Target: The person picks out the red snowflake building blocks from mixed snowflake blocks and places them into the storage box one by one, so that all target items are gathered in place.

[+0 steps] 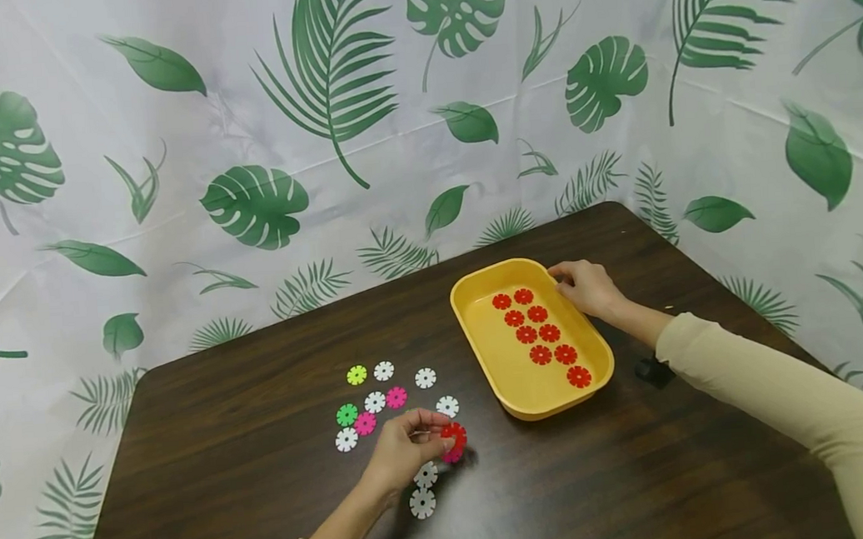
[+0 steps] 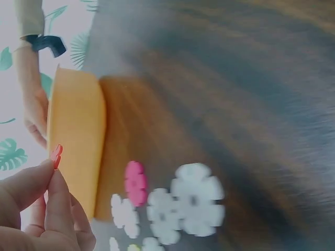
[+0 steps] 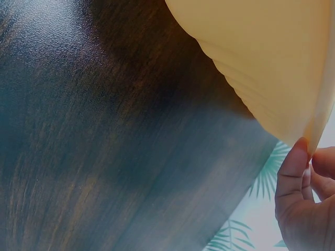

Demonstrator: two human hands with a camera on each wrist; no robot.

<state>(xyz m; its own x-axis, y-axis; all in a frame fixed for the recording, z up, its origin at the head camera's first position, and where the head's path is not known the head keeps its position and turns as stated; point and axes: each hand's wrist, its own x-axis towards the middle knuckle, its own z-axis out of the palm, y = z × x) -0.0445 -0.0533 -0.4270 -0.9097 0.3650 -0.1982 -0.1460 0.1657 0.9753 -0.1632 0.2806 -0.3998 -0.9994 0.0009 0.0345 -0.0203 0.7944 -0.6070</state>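
My left hand (image 1: 407, 451) pinches a red notched disc (image 1: 455, 436) between thumb and fingertips, above the table near the tray's left side. In the left wrist view the red disc (image 2: 57, 156) shows almost edge-on. A pink disc (image 2: 136, 183) lies on the table beneath it. My right hand (image 1: 591, 287) grips the far right rim of a yellow tray (image 1: 486, 357); the right wrist view shows thumb and fingers pinching the rim of the tray (image 3: 272, 68). Inside the tray several red discs (image 1: 526, 335) lie flat in two rough rows.
Left of the tray, loose discs lie on the dark wooden table (image 1: 261, 415): several white ones (image 1: 422, 503), a green one (image 1: 347, 415), a yellow one (image 1: 356, 375) and pink ones (image 1: 396, 398). A leaf-printed curtain (image 1: 392, 139) hangs behind the table.
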